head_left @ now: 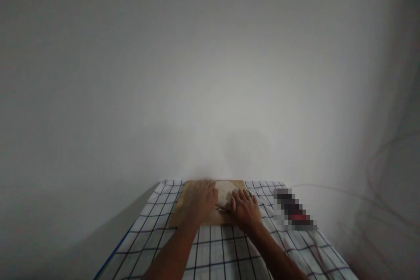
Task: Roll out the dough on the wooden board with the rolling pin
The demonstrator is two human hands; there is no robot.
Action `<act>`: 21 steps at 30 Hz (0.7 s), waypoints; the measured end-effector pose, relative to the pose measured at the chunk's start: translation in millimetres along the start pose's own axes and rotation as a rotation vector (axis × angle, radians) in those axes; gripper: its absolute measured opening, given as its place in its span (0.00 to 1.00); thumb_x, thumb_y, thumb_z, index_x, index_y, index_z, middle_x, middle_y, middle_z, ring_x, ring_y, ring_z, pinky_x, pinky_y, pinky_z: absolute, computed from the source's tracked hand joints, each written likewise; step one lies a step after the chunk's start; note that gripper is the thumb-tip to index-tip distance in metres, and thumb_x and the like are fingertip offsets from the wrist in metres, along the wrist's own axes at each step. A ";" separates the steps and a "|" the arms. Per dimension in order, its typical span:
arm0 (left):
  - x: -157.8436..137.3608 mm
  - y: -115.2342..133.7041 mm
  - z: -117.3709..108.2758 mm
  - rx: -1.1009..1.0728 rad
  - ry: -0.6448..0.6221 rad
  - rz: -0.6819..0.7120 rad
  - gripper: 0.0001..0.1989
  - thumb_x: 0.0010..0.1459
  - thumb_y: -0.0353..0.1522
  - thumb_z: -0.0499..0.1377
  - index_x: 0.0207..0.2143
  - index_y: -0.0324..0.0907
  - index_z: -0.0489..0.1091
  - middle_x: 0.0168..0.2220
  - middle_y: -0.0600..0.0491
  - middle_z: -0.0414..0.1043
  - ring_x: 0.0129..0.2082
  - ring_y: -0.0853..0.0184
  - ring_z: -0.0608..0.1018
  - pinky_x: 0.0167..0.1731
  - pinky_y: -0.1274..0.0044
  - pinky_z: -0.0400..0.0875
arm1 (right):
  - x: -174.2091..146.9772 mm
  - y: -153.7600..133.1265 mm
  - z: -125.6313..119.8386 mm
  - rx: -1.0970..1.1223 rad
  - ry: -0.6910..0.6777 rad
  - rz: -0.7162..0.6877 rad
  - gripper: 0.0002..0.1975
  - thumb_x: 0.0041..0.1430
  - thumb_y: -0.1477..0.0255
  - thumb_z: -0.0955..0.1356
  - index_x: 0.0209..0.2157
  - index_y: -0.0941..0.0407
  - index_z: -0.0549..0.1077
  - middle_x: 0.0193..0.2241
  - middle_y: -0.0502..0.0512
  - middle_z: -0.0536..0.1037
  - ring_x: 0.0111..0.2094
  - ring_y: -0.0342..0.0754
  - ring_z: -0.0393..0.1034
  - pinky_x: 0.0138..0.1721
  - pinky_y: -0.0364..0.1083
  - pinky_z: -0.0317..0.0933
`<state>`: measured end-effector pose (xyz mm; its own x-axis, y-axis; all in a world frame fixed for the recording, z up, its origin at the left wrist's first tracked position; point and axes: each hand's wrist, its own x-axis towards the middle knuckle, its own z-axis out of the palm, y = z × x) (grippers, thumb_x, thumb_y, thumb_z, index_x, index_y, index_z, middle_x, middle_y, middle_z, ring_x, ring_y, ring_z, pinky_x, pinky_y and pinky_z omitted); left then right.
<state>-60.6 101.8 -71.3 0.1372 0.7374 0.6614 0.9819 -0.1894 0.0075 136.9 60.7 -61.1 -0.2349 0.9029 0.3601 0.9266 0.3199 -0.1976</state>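
Note:
A flattened, pale round piece of dough lies on a wooden board at the far end of the table. My left hand is at the dough's left side, its fingers stretched forward and slightly blurred. At the right edge of the dough rests my right hand, palm down with the fingers spread. Neither hand grips anything. Part of the dough's outline is hidden by my hands, so how firmly they touch it cannot be told.
A white cloth with dark checks covers the table. To the right of the board lies a pixelated dark and red object. Thin cables run off to the right. A pale wall rises directly behind the table.

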 end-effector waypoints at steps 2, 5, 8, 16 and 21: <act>3.4 0.9 0.4 -0.025 -0.016 0.004 0.17 0.66 0.29 0.51 0.52 0.43 0.76 0.54 0.47 0.77 0.57 0.58 0.75 0.62 0.61 0.63 | 3.1 0.6 -2.4 -0.017 -0.008 -0.003 0.23 0.74 0.63 0.53 0.61 0.51 0.69 0.64 0.60 0.68 0.67 0.56 0.56 0.64 0.59 0.52; 3.1 -1.9 -0.7 -0.071 -0.038 0.052 0.18 0.66 0.29 0.51 0.53 0.43 0.74 0.55 0.48 0.76 0.58 0.60 0.74 0.63 0.64 0.62 | -4.0 -4.7 -1.4 -0.026 0.017 -0.006 0.24 0.74 0.63 0.53 0.61 0.52 0.70 0.63 0.60 0.69 0.66 0.55 0.59 0.63 0.57 0.55; -1.4 -9.8 -3.7 -0.108 -0.055 0.119 0.20 0.66 0.28 0.50 0.57 0.43 0.72 0.60 0.50 0.72 0.63 0.61 0.70 0.66 0.65 0.59 | -21.6 -16.1 6.0 -0.033 0.044 -0.021 0.26 0.74 0.64 0.52 0.65 0.56 0.65 0.65 0.62 0.66 0.67 0.56 0.57 0.64 0.58 0.53; -12.8 -26.5 -15.2 -0.059 -0.118 0.252 0.21 0.67 0.26 0.48 0.59 0.39 0.69 0.62 0.47 0.70 0.64 0.63 0.69 0.66 0.68 0.59 | -57.9 -47.5 15.4 0.007 0.043 -0.090 0.30 0.69 0.70 0.56 0.70 0.60 0.55 0.71 0.61 0.49 0.71 0.56 0.47 0.68 0.60 0.48; -12.1 -20.0 -19.0 -0.021 -0.194 0.173 0.19 0.66 0.28 0.51 0.56 0.40 0.72 0.59 0.46 0.73 0.60 0.62 0.73 0.64 0.69 0.62 | -51.7 -42.5 7.5 0.034 0.037 -0.108 0.28 0.72 0.65 0.54 0.68 0.58 0.59 0.69 0.60 0.56 0.71 0.57 0.48 0.68 0.61 0.45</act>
<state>-84.4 84.3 -65.2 0.3274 0.8032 0.4976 0.9390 -0.3354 -0.0764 107.4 2.6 -78.1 -0.3214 0.8515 0.4144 0.8859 0.4249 -0.1859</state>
